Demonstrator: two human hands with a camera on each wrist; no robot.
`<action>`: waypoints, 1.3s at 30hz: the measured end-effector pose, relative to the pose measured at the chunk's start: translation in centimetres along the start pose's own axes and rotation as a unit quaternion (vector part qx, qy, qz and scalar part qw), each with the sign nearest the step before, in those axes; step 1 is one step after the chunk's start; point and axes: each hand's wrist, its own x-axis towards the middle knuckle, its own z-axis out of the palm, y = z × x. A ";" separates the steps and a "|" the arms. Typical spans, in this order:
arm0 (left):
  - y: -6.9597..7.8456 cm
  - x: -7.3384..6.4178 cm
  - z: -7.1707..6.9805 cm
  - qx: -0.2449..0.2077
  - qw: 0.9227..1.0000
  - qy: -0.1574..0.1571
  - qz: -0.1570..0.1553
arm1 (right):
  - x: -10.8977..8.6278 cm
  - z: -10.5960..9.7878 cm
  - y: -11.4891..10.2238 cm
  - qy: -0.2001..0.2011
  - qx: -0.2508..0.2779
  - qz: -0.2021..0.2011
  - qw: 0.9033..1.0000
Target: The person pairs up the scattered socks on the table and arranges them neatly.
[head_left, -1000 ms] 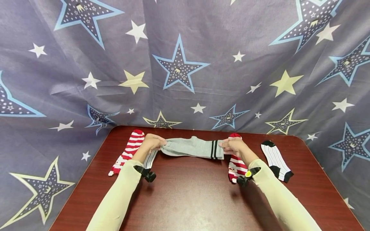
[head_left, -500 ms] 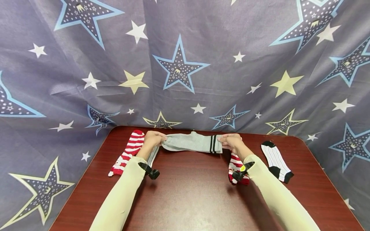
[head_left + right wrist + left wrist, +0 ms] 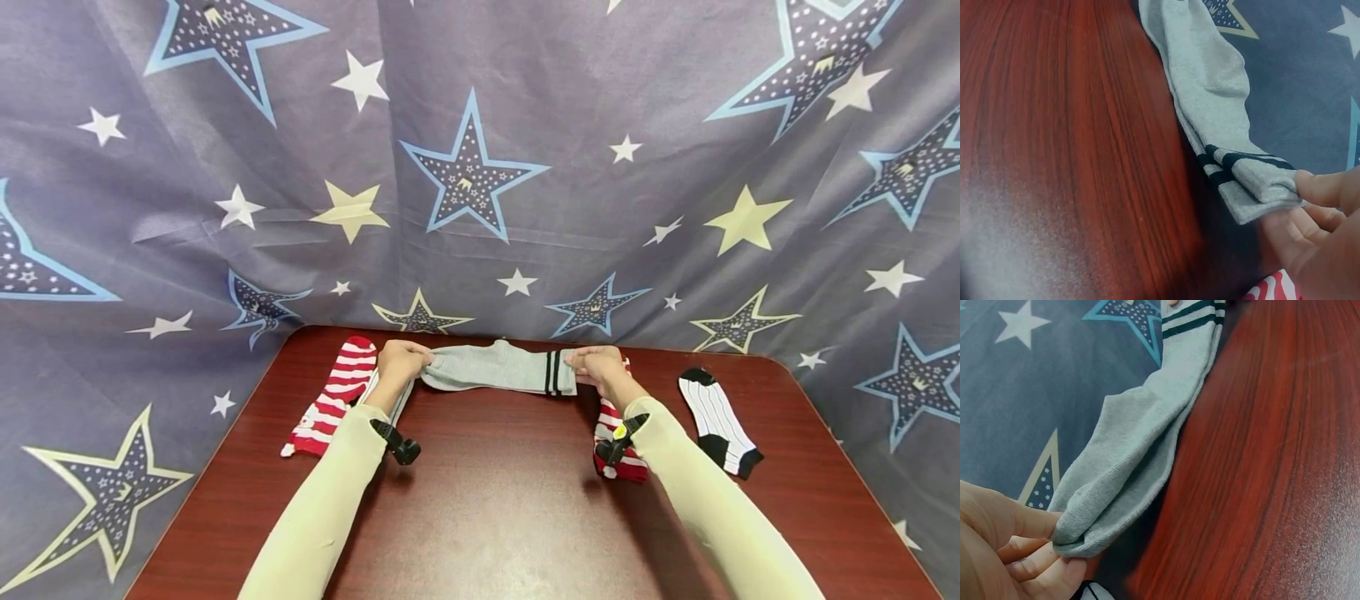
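Note:
A pair of grey socks (image 3: 487, 368) with two black bands at the cuff stretches sideways near the table's far edge, one sock laid over the other. My left hand (image 3: 401, 362) pinches the toe end, thumb on top and fingers beneath, as the left wrist view shows. At the cuff end, my right hand (image 3: 598, 367) pinches the socks between thumb and fingers. Both layers of the cuffs (image 3: 1260, 187) show in the right wrist view, slightly folded at the thumb.
On the dark red table (image 3: 487, 500), a red-and-white striped sock (image 3: 345, 375) lies at left and another striped sock (image 3: 617, 446) under my right wrist. A white sock with black ends (image 3: 716, 417) lies farther right. A star-patterned curtain (image 3: 480, 267) hangs behind.
Both hands have moved slightly away from me, carrying the grey socks toward the table's far edge. Over the last half second they have barely moved.

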 end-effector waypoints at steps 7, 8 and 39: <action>-0.1 0.2 0.4 0.076 0.997 0.002 0.017 | 0.4 0.2 0.4 0.023 -0.031 -0.005 0.999; -0.1 0.2 0.4 0.083 0.996 0.001 0.016 | 0.5 0.2 0.4 0.026 -0.036 -0.007 0.999; -0.1 0.1 0.6 0.127 0.991 -0.024 0.023 | 0.5 0.1 1.0 0.084 -0.088 -0.022 0.992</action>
